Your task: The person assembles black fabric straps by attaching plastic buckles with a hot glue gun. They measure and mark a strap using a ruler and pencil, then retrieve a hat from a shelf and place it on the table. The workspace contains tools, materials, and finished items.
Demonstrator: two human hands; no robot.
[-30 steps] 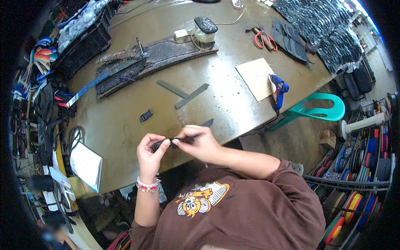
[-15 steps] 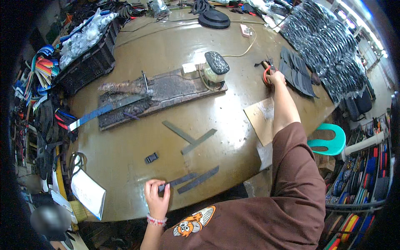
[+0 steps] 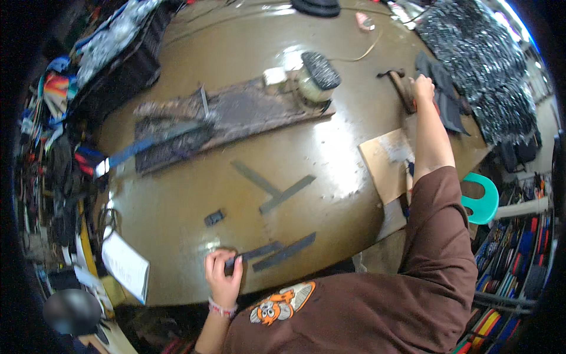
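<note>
Head view, person at a workbench. The left hand rests at the near edge of the bench, its fingers curled narrow and pinching the near end of a dark strip, which lies flat on the bench top. The strip's long axis runs on a shallow diagonal: the held end is toward the person's left, and the free end points to the right and slightly away from the body. A second dark strip lies just beside it, nearly parallel. The right hand is stretched well across the bench to a handled tool, probably scissors, beside a pile of dark cut pieces; it lies on the tool, but whether the fingers have closed round it cannot be told. The step in hand reads as fetching the tool while the strip is kept pinned in place. The next move calls for a firm grip on the handles and a long carry back over the cardboard sheet, without the left hand letting the strip shift. Two crossed strips and a small black piece lie between.
</note>
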